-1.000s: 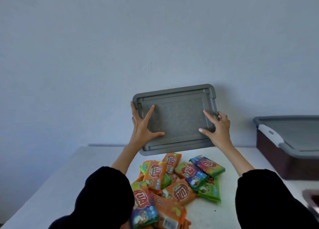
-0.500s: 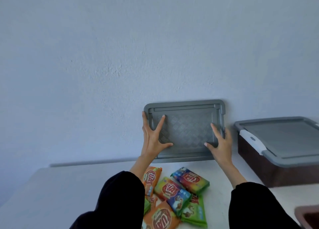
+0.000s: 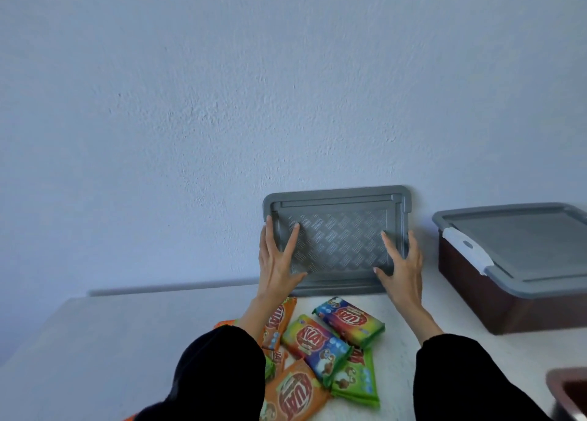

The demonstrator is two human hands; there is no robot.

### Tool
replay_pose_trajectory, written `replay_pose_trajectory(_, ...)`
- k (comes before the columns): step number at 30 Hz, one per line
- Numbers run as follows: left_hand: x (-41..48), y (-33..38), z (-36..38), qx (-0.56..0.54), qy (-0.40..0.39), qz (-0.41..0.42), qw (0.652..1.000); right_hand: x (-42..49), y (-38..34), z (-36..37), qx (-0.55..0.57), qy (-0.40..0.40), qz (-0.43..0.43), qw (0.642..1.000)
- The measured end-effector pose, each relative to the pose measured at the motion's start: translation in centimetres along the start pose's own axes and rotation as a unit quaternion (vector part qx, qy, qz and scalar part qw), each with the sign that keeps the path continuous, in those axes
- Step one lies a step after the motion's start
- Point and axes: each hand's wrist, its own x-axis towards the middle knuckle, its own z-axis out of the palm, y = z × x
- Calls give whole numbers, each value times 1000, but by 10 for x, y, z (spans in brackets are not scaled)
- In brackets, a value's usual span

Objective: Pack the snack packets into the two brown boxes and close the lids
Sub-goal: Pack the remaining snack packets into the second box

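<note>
A pale blue plaster wall (image 3: 190,103) fills most of the view, with a whitish desk (image 3: 111,341) butting against its foot. On the desk at far right sits a brown plastic box (image 3: 495,297), shut under a grey lid with a white latch. The dark red-brown corner of a second box (image 3: 568,392), apparently open, shows at the bottom right edge.

A loose grey rectangular plastic lid (image 3: 340,243) with a chequered centre stands on its long edge at the back of the desk, leaning flat on the wall, its long axis running left to right.

A heap of bright orange, green and blue snack packets (image 3: 317,341) lies on the desk just in front of this lid, between the two black sleeves.

The left hand (image 3: 276,262) and right hand (image 3: 400,268) press on the lid's short ends, fingers straight and spread, grasping nothing. The packets lie directly below both hands, towards the person. The open box is off to the right, so the right hand is probably nearer for loading.
</note>
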Motion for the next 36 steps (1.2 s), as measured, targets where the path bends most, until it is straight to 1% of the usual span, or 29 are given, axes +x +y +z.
replay_pose_trajectory(6, -7, -3, -14, 2, -31, -8, 999, -12, -13, -11, 28, 3, 3, 1000)
replay_pose_trajectory(10, -10, 6, -44, -6, -87, -13, 996, -21, -32, -20, 50, -6, -31, 998)
replay_pose_trajectory(15, -29, 13, -95, -20, -107, -22, 994, -42, -62, -32, 87, -40, -73, 993)
replay_pose_trajectory(21, -78, 12, -151, -35, -154, -99, 982, -91, -97, -39, 115, -112, -113, 980)
replay_pose_trajectory(24, -108, 8, -169, -43, -173, -142, 974, -121, -111, -39, 127, -148, -118, 974)
replay_pose_trajectory(28, -147, 6, -181, -30, -189, -193, 962, -159, -122, -37, 139, -185, -134, 964)
replay_pose_trajectory(31, -172, 15, -184, -17, -189, -229, 955, -183, -125, -38, 136, -230, -149, 952)
replay_pose_trajectory(34, -191, 30, -185, 2, -205, -243, 948, -201, -126, -41, 152, -261, -163, 939)
replay_pose_trajectory(36, -200, 40, -188, 11, -195, -256, 947, -208, -124, -44, 156, -272, -179, 933)
